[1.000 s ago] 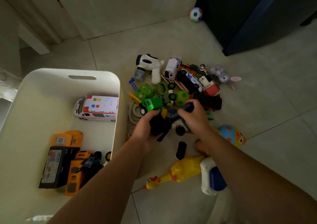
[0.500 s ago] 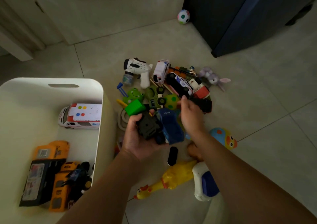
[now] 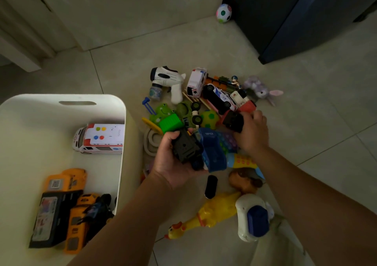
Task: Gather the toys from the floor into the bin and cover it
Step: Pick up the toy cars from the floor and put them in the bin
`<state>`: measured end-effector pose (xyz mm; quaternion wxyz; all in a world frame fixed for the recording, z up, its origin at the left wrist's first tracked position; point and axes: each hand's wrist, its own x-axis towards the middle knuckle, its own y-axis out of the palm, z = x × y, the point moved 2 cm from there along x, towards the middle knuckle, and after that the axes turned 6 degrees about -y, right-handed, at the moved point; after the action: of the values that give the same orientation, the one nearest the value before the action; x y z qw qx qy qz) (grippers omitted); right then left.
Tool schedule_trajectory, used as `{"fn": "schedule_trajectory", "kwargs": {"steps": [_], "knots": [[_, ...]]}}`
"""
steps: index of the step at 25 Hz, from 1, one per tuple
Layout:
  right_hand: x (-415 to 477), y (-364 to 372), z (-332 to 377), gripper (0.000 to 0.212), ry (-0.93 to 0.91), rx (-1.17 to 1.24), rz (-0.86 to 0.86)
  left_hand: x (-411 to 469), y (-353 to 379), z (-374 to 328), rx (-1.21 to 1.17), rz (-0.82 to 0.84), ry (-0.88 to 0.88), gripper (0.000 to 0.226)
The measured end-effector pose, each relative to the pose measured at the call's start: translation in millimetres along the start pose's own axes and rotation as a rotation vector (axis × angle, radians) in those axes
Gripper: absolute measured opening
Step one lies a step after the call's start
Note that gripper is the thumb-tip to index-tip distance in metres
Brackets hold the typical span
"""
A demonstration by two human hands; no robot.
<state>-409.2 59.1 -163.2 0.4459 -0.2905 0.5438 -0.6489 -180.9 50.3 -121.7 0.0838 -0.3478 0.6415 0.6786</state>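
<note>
Currently the upturned left hand [image 3: 171, 170] clasps a black truck [image 3: 185, 149]; the right hand [image 3: 253, 133] pinches a dark car [image 3: 233, 121].

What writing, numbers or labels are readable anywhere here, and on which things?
"TRUCK": on the blue toy truck in the left hand.
Sticker with a square code on the orange toy in the bin: no words readable.
Label on the black box: blurred.
Small marks on the ambulance in the bin: too small to read.
Side markings on the police car: blurred.
</note>
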Motion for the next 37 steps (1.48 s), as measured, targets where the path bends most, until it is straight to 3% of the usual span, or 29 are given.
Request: {"fn": "schedule_trajectory", "kwargs": {"steps": [3, 5, 8, 10, 12, 15, 17, 19, 22, 25, 27, 29, 31, 34, 37], "knots": [[-13, -24, 13, 0.052, 0.064, 0.303, -0.12, -12, 16, 1, 0.048, 0.049, 0.013, 0.029], [-19, -45, 30, 0.04, 0.127, 0.668, -0.172, -25, 30, 2, 0.05, 0.116, 0.034, 0.029], [-29, -73, 62, 0.037, 0.247, 1.334, -0.091, -55, 49, -1, 0.092, 0.229, 0.13, 0.03], [-39, -93, 86, 0.026, 0.245, 1.63, 0.026, -82, 61, -10, 0.099, 0.305, 0.187, 0.029], [-52, -114, 115, 0.024, 0.236, 1.813, 0.195, -114, 68, -21, 0.129, 0.378, 0.225, 0.03], [-70, -132, 165, 0.053, 0.168, 1.997, 0.377, -160, 61, -40, 0.182, 0.432, 0.282, 0.032], [-80, -128, 200, 0.044, 0.201, 2.059, 0.406, -193, 44, -56, 0.199, 0.456, 0.356, 0.033], [-88, -120, 233, 0.04, 0.241, 2.091, 0.462, -224, 19, -77, 0.196, 0.42, 0.443, 0.033], [-102, -102, 283, 0.059, 0.213, 1.985, 0.619, -270, -22, -110, 0.184, 0.344, 0.557, 0.032], [-119, -66, 328, 0.045, 0.253, 1.764, 0.778, -294, -54, -130, 0.179, 0.289, 0.607, 0.033], [-129, -34, 349, 0.032, 0.38, 1.619, 0.866, -299, -67, -138, 0.18, 0.258, 0.594, 0.034], [-137, -6, 361, 0.01, 0.523, 1.46, 0.871, -299, -79, -143, 0.196, 0.189, 0.581, 0.034], [-143, 21, 366, 0.019, 0.588, 1.315, 0.849, -298, -91, -148, 0.211, 0.129, 0.567, 0.035], [-141, 65, 367, 0.027, 0.464, 1.132, 0.736, -296, -104, -154, 0.166, 0.132, 0.569, 0.035], [-147, 93, 365, 0.026, 0.452, 0.992, 0.784, -294, -108, -159, 0.154, 0.14, 0.568, 0.034]]}}
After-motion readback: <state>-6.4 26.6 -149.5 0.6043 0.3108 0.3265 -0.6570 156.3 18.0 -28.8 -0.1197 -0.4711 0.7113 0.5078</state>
